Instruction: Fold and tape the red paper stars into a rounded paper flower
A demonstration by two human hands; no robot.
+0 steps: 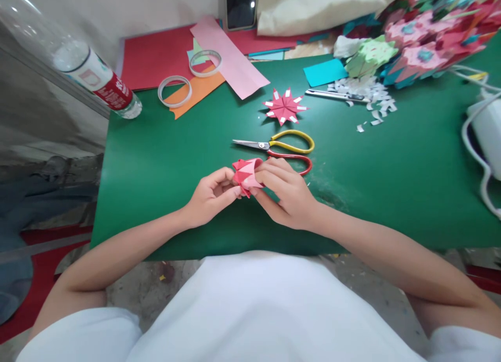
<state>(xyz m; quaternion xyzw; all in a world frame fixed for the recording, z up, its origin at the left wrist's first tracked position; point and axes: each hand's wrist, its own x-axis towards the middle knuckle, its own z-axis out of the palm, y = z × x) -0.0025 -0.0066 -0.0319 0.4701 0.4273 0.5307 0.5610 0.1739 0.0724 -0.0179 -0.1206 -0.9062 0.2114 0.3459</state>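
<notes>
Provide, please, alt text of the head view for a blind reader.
A person's left hand and right hand hold a small red-and-pink folded-paper piece over a green table. Beyond lie yellow-and-red-handled metal scissors and a red paper star.

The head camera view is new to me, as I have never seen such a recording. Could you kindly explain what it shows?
There is no machine here. A camera worn on a person's head looks forward and down at their two bare hands. The left hand and right hand together hold a small red-and-pink paper piece. On the green table, just beyond, lie scissors with one yellow and one red handle. Farther away is a red paper star with white patches on its points. White scraps lie to its right, paper flowers at far right, and a bottle stands at left.
</notes>
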